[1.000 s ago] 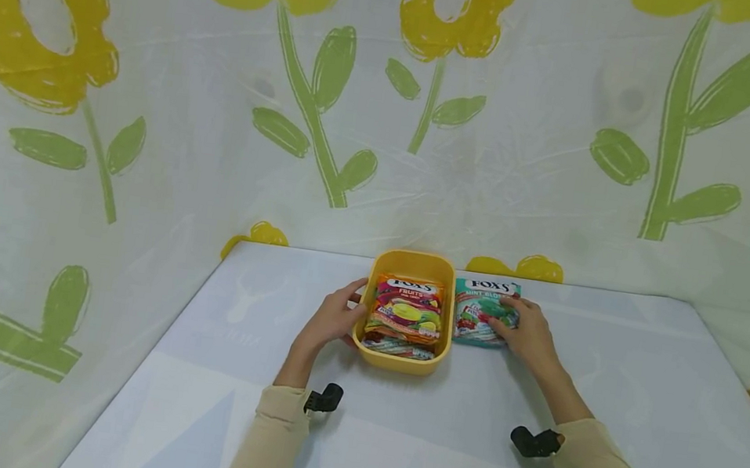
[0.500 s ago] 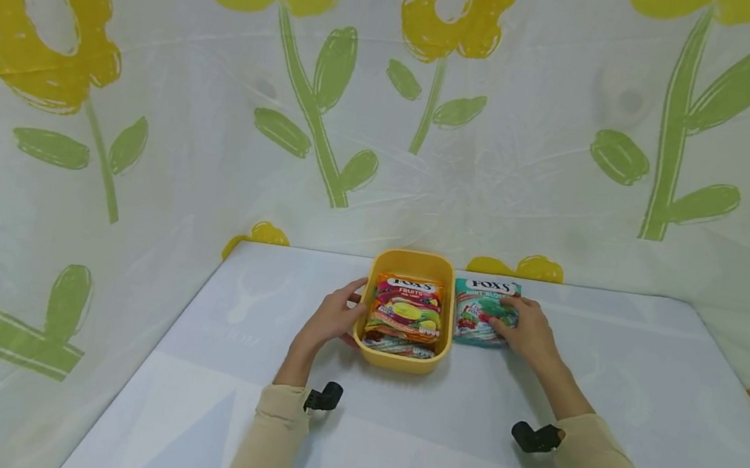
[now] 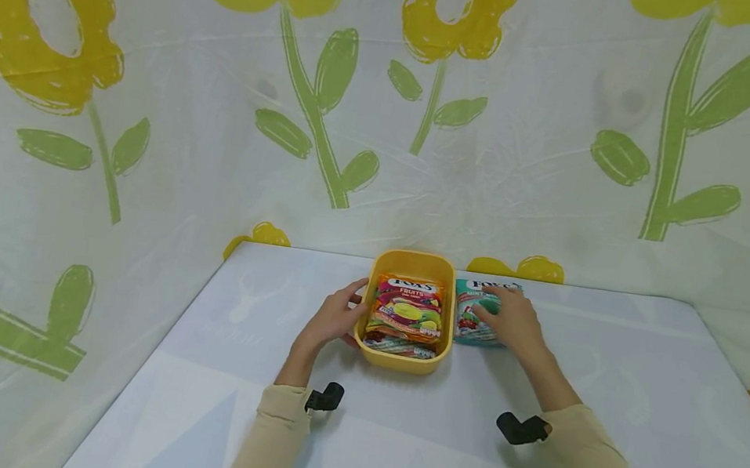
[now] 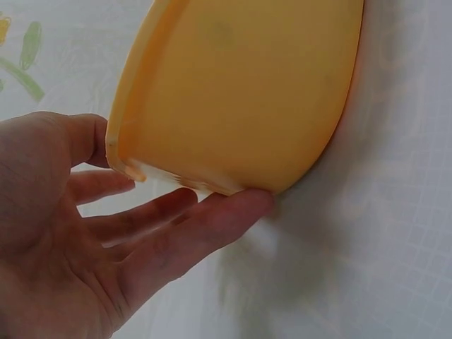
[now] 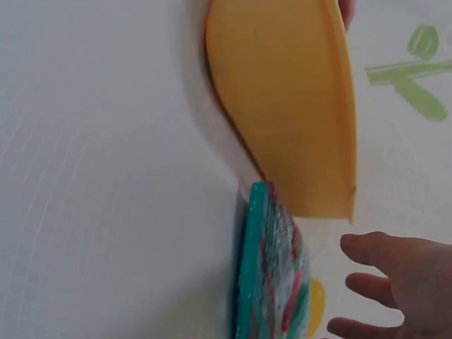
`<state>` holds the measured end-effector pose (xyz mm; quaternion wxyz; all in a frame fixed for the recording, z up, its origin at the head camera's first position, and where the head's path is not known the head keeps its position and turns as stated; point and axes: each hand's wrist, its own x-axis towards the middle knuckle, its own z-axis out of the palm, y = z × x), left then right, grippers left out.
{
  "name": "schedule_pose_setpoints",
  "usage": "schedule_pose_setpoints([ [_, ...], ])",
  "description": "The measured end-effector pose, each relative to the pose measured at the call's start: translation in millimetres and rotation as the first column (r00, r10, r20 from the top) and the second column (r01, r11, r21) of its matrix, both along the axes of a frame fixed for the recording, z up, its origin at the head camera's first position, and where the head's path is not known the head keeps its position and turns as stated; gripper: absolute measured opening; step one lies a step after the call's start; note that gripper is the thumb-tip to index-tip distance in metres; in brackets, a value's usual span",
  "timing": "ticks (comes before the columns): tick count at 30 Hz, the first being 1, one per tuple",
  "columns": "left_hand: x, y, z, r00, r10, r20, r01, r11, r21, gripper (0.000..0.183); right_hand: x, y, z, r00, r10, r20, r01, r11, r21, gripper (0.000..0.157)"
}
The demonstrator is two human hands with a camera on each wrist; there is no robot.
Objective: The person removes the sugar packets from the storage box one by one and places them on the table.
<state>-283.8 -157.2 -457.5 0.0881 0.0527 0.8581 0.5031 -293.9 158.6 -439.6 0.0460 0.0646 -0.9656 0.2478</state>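
Note:
A yellow plastic container (image 3: 400,364) holds a red-orange Fox's Fruits candy bag (image 3: 408,309) lying over another candy bag (image 3: 399,346). My left hand (image 3: 334,314) is at the container's left side. In the left wrist view, its thumb touches the rim and its extended fingers (image 4: 205,229) rest along the outer wall. A teal Fox's Mint candy bag (image 3: 465,329) lies flat on the table, right beside the container. Over this bag is my right hand (image 3: 512,323), partly covering it in the head view. The right wrist view shows its fingers spread and apart from the bag, holding nothing.
The white table (image 3: 362,438) bears a pale blue pattern. Its back edge meets a white cloth backdrop (image 3: 529,199) printed with yellow flowers and green leaves. A black wrist camera (image 3: 325,397) sits on the left wrist, another camera (image 3: 522,429) on the right.
My right hand has let go of the teal candy bag and moved slightly left and up over it. The left hand and the container stay where they were.

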Motion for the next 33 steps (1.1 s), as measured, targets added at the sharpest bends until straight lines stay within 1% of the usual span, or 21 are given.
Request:
schedule_pose_setpoints([
  [4,0.4,0,0.0,1.000,-0.001,0.004,0.001,1.000,-0.004,0.061,2.6,-13,6.8,1.000,0.010,-0.017,-0.010,1.000,0.001,0.051],
  [9,0.8,-1,0.6,1.000,-0.002,-0.001,0.002,1.000,-0.006,0.060,6.6,-35,14.9,0.998,0.033,-0.045,-0.034,0.999,-0.015,0.052],
  [14,2.1,-1,1.0,1.000,0.000,0.009,0.000,1.000,0.002,0.060,9.7,-59,20.9,0.998,0.054,-0.027,-0.054,0.998,-0.017,0.052],
  [17,2.2,0,0.8,1.000,0.000,0.013,0.000,1.000,0.004,0.060,10.5,-72,23.5,0.998,0.057,-0.013,-0.058,0.998,-0.012,0.052],
  [21,1.8,0,0.2,1.000,-0.001,0.008,0.001,1.000,0.005,0.060,12.0,-87,26.4,0.999,0.052,0.010,-0.051,0.998,-0.029,0.052],
  [24,1.5,-1,-0.4,1.000,-0.001,0.003,0.001,1.000,0.007,0.060,13.3,-96,26.3,0.998,0.056,0.006,-0.056,0.998,-0.019,0.053],
  [27,1.6,-1,-1.3,1.000,-0.002,0.011,0.002,1.000,0.012,0.060,14.2,-104,23.6,0.998,0.059,0.007,-0.059,0.998,0.013,0.057],
  [33,0.5,-3,-1.1,1.000,-0.006,0.017,0.006,1.000,0.023,0.060,13.5,-117,16.7,0.999,0.021,0.048,-0.026,0.995,0.093,0.065],
])
